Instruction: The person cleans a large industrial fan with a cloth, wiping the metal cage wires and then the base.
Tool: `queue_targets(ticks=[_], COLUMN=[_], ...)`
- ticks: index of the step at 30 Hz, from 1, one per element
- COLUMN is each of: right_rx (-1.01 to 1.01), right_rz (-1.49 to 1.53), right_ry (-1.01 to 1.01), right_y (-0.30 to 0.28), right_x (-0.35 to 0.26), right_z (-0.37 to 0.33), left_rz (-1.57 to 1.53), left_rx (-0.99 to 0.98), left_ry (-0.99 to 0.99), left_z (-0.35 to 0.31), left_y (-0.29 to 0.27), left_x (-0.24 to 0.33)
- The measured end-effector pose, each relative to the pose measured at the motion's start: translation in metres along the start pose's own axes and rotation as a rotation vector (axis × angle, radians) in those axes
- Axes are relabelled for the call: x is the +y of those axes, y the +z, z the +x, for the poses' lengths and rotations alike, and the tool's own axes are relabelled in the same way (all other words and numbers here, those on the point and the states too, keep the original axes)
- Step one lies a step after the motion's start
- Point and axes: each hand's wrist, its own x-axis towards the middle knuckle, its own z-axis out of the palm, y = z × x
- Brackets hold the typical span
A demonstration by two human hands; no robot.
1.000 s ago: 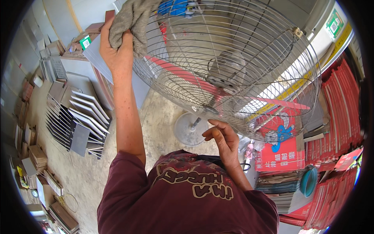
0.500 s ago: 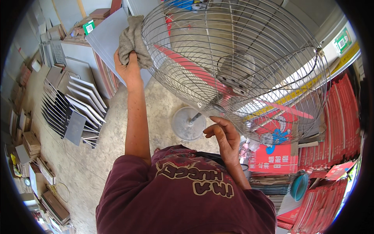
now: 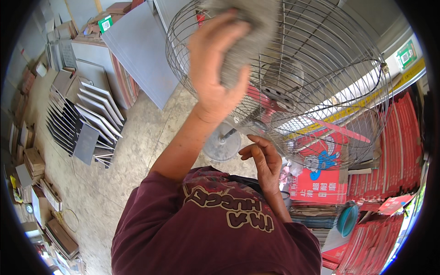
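Note:
A large wire-caged fan (image 3: 321, 59) with red blades (image 3: 339, 129) and a round grey base (image 3: 222, 149) stands in front of me. My left hand (image 3: 213, 68) grips a grey cloth (image 3: 256, 34) and is raised over the upper left part of the cage. Both are smeared by motion, and whether the cloth touches the wires I cannot tell. My right hand (image 3: 265, 160) hovers below the cage's lower edge, near the fan's base. Its fingers are loosely curled and apart, with nothing in them.
A black rack of tile samples (image 3: 87, 126) stands on the concrete floor at the left. Grey panels (image 3: 140, 50) lean behind it. Stacked red cartons (image 3: 389, 151) fill the right side, with a teal basin (image 3: 347, 221) beside them. Boxes (image 3: 34, 162) line the far left.
My left hand has swept the cloth rightward from the cage's left rim to over its upper front. My right hand has barely moved.

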Motion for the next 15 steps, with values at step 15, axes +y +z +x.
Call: queue_targets(ticks=[15], right_rx=[-0.021], right_rz=[0.01], right_ry=[0.012], right_y=[0.006], right_x=[0.003], right_z=[0.001], left_rz=[0.176], left_rx=[0.014], left_ry=[-0.232], left_z=[-0.062], left_y=[-0.039], left_x=[-0.056])
